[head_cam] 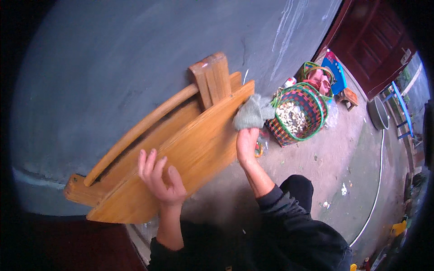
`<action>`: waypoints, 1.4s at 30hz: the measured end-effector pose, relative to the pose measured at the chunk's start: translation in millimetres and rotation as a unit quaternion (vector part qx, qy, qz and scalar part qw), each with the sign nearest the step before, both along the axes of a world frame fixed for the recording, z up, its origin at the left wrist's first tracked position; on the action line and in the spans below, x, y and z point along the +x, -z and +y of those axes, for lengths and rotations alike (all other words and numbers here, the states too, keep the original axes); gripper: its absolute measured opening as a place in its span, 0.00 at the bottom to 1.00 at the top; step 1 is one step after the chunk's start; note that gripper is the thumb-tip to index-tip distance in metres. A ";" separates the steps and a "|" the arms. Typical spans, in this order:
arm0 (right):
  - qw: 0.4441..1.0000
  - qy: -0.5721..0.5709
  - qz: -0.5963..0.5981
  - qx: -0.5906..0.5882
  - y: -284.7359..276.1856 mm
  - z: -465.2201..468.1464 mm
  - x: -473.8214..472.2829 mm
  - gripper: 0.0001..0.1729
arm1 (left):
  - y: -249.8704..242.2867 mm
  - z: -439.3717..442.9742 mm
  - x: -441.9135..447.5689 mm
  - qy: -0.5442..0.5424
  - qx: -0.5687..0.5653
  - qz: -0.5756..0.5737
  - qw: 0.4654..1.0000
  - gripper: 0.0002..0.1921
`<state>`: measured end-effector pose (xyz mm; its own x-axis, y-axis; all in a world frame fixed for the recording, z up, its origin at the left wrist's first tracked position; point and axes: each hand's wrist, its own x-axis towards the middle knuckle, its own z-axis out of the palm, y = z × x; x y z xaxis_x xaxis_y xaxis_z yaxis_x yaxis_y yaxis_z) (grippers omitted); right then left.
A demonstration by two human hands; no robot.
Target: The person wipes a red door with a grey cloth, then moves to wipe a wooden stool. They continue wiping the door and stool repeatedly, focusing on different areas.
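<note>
A varnished wooden piece of furniture, perhaps a bench or chair, stands against a grey wall, with a broad flat board at its front. Behind the board are a curved wooden rail and a thick wooden upright. My left hand is raised over the board's near side, fingers apart, holding nothing; whether it touches the wood I cannot tell. My right hand holds a grey-green cloth at the board's far right end. The cloth hides most of the fingers.
Right of the furniture stands a colourful woven basket with pale pieces inside, a second basket behind it. Beyond are a small wooden stool, a metal basin and a dark red door. A white hose crosses the concrete floor.
</note>
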<state>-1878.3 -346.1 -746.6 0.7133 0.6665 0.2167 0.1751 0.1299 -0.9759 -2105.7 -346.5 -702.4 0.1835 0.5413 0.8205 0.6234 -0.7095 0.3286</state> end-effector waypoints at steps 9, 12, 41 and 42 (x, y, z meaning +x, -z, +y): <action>0.906 -0.125 -0.391 0.099 -3.0 15.0 -35.2 0.26 | 45.9 11.4 41.9 -0.016 -0.101 0.011 0.995 0.24; 0.877 -0.101 -0.469 0.024 6.8 20.2 19.4 0.24 | 28.6 5.9 36.7 -0.029 -0.093 0.164 0.982 0.22; 0.881 0.045 0.331 -0.335 -376.7 -461.8 247.6 0.21 | -334.9 -199.6 270.1 0.375 -0.547 0.313 0.680 0.18; 0.885 0.054 0.331 -0.324 -386.2 -474.4 257.2 0.19 | -346.6 -211.9 288.1 0.402 -0.540 0.322 0.666 0.18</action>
